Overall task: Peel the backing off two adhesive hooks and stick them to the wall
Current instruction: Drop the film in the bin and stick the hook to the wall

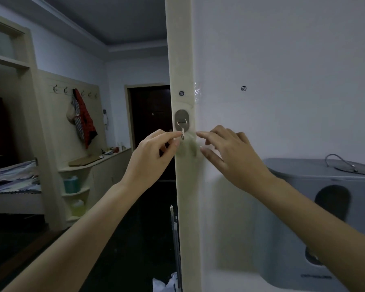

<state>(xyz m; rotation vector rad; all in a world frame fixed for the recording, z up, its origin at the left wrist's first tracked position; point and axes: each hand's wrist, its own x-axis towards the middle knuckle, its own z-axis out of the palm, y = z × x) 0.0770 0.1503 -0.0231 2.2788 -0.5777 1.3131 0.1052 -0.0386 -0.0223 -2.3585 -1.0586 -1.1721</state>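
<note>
A grey oval adhesive hook (pixel 182 121) is stuck on the cream door-frame strip (pixel 180 49), with its metal prong hanging down. My left hand (pixel 154 152) pinches the lower tip of that prong between thumb and forefinger. My right hand (pixel 228 152) is just to the right, fingers spread, with its fingertips against the white wall (pixel 282 60) at the strip's edge; it holds nothing. A second hook is not in sight. Two small round stickers mark the strip (pixel 181 93) and the wall (pixel 243 88).
A grey plastic bin (pixel 325 207) with a lid stands low on the right against the wall. A crinkled clear tape patch (pixel 197 91) sits above the hook. To the left are a coat rack with hanging clothes (pixel 81 116), shelves and a dark door.
</note>
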